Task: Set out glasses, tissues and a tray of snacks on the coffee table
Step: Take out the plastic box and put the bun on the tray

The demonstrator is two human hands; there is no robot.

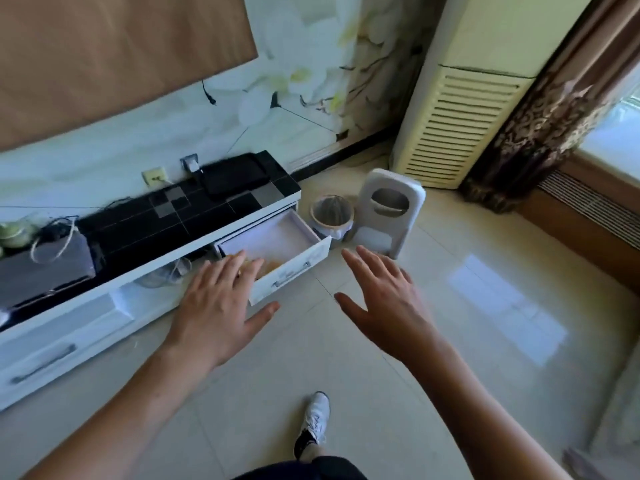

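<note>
A white drawer of the low TV cabinet stands pulled out over the floor. Something orange lies in its near end, blurred and partly hidden by my fingers. My left hand is stretched out flat with fingers spread, its fingertips over the drawer's near left corner. My right hand hovers to the right of the drawer, fingers straight and spread, holding nothing. No glasses, tissues or tray can be made out.
A small waste bin and a white plastic stool stand on the tiled floor just right of the drawer. A tall cream air conditioner and patterned curtain fill the corner. My shoe is below.
</note>
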